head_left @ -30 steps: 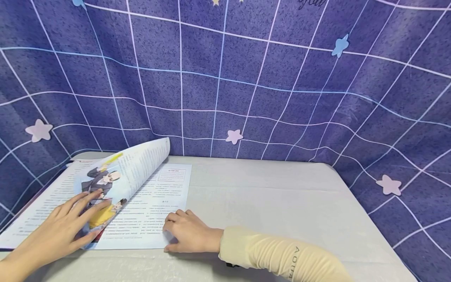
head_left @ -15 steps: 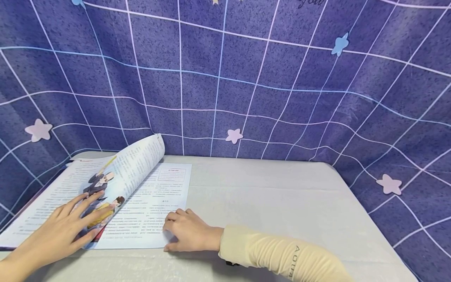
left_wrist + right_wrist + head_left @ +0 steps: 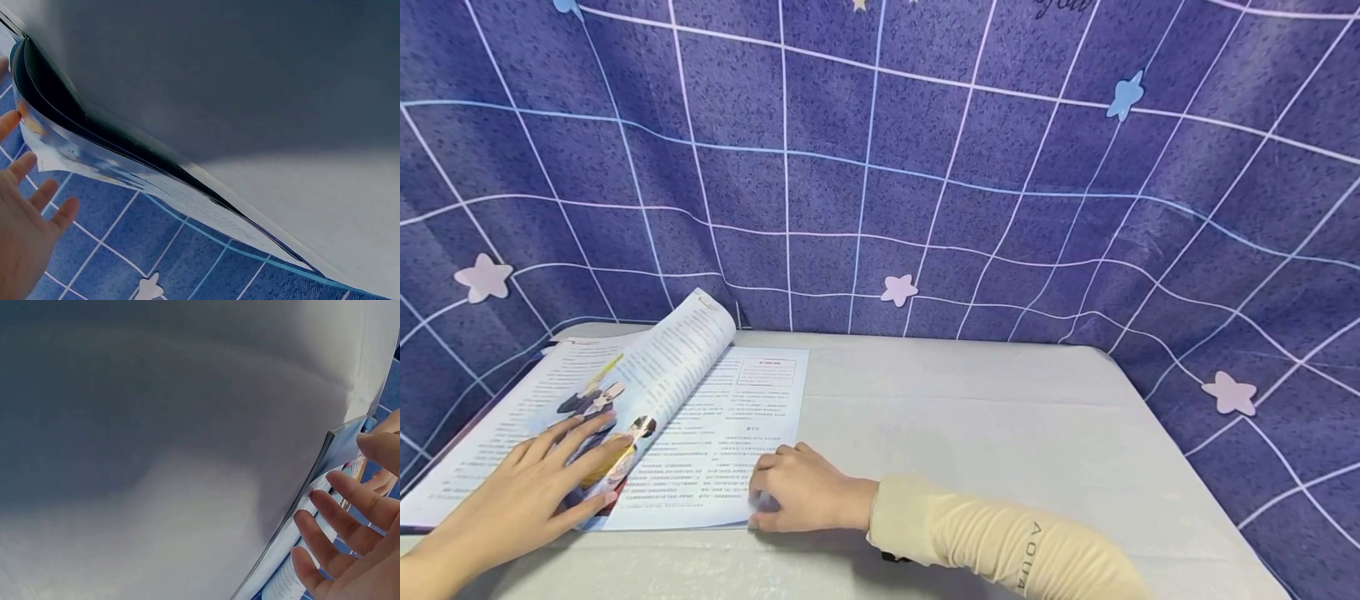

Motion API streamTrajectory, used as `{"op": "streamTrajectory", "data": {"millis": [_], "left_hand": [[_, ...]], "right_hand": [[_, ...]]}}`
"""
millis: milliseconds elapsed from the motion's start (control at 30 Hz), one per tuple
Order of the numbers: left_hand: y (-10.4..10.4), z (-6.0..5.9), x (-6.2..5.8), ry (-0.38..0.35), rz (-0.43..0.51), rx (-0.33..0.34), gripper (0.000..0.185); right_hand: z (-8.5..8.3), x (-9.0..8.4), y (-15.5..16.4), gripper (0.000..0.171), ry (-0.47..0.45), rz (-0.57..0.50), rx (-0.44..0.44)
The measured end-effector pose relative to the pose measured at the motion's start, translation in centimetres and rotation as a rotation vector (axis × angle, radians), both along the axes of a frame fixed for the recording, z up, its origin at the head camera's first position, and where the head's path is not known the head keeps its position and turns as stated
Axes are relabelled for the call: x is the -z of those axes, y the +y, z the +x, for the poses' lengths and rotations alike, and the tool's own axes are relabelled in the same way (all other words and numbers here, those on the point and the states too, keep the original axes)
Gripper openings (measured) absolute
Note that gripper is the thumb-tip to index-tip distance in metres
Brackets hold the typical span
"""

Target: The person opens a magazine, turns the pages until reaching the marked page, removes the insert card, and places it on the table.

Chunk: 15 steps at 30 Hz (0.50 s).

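Observation:
An open illustrated book lies at the left of the pale table. One page with cartoon figures arches up over the spine, curling towards the left side. My left hand lies with straight fingers on that page's lower part, pressing it down. My right hand, in a cream sleeve, rests on the lower right corner of the right-hand page, fingers loosely bent. The left wrist view shows the left hand beside the fanned page edges. In the right wrist view the right hand touches the book's edge.
A purple grid-patterned cloth with paper stars hangs behind and around the table on three sides. The table's middle and right hold nothing but bare surface. The book's left edge reaches the table's left side.
The arched page has swung further left and lower under my left hand, which slid slightly left with it. My right hand has stayed put.

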<state>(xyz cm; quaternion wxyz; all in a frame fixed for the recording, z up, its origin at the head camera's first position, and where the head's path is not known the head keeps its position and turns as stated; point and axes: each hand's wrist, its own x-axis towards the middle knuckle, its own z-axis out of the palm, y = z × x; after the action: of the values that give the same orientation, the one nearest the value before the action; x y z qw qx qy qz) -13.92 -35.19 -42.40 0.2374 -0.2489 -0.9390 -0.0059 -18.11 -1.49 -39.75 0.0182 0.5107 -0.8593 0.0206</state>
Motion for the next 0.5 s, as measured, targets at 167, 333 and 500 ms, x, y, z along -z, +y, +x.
{"op": "streamTrajectory", "data": {"millis": [167,333,500], "left_hand": [[-0.08,-0.07,0.07,0.012,-0.003,0.006,0.067],[0.09,0.01,-0.02,-0.011,0.005,0.01,0.066],[0.14,0.06,-0.08,-0.011,-0.005,0.022,0.065]], "right_hand": [[-0.14,-0.07,0.1,0.014,-0.011,-0.035,-0.026],[-0.27,-0.05,0.14,0.008,-0.013,-0.062,-0.049],[-0.32,-0.11,0.18,0.007,0.002,-0.069,-0.065]]}}
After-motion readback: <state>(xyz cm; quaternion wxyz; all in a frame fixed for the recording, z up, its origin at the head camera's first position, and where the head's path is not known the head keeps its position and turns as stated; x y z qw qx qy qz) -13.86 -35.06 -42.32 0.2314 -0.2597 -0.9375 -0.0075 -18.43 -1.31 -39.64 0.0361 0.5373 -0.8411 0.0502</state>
